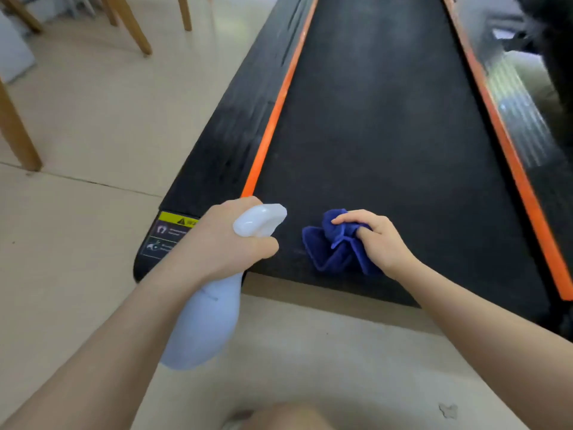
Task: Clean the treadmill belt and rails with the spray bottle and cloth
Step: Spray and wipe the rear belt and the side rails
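I see the treadmill belt (387,135) running away from me, big and black, with an orange strip down each side. The left rail (229,135) is dull black, and the right rail (521,119) is shiny and partly blurred.

My left hand (226,243) is wrapped tight around the neck of the spray bottle (210,318), near the belt's near left corner. The white nozzle points out over the belt. My right hand (378,240) pinches the blue cloth (335,246), which is bunched up and rests on the belt close to its near edge.

I think a few things could go wrong. If I spray too much, the belt could get wet and slippery, and water could run under the edges into the machine. The cloth is crumpled, so it may only wipe a thin line and miss dirt. The far rails are a long reach from here, so I could skip them.

There is a yellow warning sticker (169,235) on the near left corner of the rail. It has a triangle sign and small pictures, but the words are too blurry for me to read
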Available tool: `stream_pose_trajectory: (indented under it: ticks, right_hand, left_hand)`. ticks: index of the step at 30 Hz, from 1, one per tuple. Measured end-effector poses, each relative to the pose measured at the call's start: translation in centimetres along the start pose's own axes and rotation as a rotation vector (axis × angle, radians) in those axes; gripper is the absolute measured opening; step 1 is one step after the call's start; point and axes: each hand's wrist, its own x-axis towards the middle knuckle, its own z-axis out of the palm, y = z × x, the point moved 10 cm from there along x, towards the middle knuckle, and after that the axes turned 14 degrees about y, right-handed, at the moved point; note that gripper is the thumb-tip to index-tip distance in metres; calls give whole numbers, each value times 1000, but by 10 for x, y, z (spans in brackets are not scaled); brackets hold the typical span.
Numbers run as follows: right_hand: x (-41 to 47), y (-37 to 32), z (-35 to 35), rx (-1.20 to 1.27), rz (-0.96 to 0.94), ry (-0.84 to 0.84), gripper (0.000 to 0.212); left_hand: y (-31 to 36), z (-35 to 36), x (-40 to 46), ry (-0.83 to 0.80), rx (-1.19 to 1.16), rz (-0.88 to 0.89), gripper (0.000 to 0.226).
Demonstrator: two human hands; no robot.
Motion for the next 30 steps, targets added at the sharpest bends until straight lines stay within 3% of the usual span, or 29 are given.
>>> stream_pose_trajectory:
  ticks: [5,10,14,21,25,30]
  right_hand:
    - [-42,46,-108,-19,99,79,57]
    - [-67,83,-240,30,96,335,53]
    - [-81,128,-335,82,116,462,54]
    - [-95,192,-448,282,157,805,50]
    - [-79,210,-462,229,159,738,49]
    - [-73,236,-455,176,148,673,46]
  left_hand:
    - [69,136,-5,-283,-97,2,40]
    - [147,272,-19,-418,-100,48,46]
    - [198,351,-24,-423,-83,57,52]
    - [271,430,-25,-360,-32,96,32]
    - [291,439,-2,-224,32,88,36]
    - [293,450,-12,-274,109,113,35]
